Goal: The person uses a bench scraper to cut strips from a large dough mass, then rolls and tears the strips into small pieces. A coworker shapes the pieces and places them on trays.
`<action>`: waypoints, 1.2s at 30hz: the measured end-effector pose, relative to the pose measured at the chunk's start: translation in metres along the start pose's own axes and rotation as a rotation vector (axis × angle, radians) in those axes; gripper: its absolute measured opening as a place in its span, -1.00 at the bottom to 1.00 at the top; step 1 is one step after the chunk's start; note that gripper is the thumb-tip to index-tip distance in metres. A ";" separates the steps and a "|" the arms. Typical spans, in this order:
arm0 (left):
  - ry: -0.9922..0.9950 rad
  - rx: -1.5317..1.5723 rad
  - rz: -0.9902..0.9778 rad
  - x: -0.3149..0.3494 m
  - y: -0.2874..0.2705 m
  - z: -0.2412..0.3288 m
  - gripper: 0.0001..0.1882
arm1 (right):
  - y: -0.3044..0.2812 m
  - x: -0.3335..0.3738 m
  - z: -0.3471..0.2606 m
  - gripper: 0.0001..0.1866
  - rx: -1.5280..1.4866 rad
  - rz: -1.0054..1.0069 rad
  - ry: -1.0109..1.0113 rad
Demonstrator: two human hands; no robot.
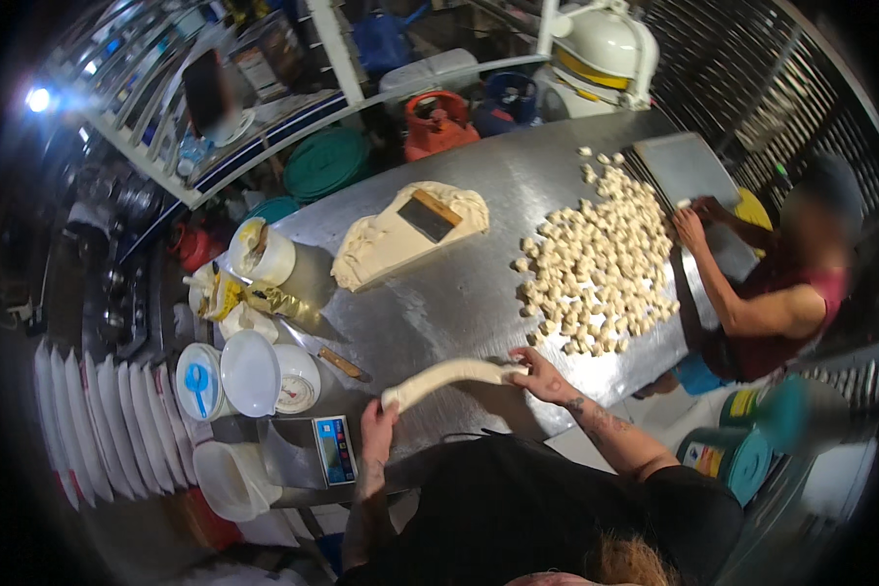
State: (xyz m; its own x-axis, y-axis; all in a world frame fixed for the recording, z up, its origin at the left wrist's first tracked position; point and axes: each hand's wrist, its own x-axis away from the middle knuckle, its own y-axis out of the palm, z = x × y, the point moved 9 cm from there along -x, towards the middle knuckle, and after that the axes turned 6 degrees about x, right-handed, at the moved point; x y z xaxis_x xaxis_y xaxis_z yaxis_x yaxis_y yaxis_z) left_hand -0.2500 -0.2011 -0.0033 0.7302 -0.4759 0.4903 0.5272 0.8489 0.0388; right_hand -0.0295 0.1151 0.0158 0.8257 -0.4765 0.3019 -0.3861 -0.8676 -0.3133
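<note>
A long rope of pale dough arches between my hands above the near side of the steel table. My left hand is closed round its left end, and my right hand grips the other end. Beyond it lies a thick slab of dough with a wooden-handled dough scraper resting on top. To the right spreads a large heap of small dough pieces. A wooden-handled knife lies on the table, ahead of my left hand.
A digital scale sits left of my left hand, beside white tubs and a white bowl. Across the table's right end, a co-worker reaches toward a grey tray. Green-lidded buckets stand at the lower right.
</note>
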 end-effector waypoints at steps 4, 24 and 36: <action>0.756 -0.887 0.142 0.058 0.010 0.021 -0.32 | 0.010 0.067 0.002 -0.30 0.764 0.281 -0.243; 0.708 -1.220 -0.039 0.010 0.061 0.015 -0.18 | 0.103 0.058 -0.007 0.01 1.061 0.395 -0.061; 0.634 -1.246 0.127 0.074 0.087 -0.032 -0.41 | 0.091 0.117 0.032 -0.12 0.945 0.182 -0.161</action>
State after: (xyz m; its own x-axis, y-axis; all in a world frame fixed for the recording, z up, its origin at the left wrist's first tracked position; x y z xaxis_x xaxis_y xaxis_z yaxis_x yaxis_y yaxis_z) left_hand -0.1365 -0.1702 0.0079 0.6947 -0.7174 -0.0519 0.2338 0.2934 -0.9270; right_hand 0.0451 -0.0152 -0.0057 0.8594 -0.5061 0.0725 -0.0826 -0.2774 -0.9572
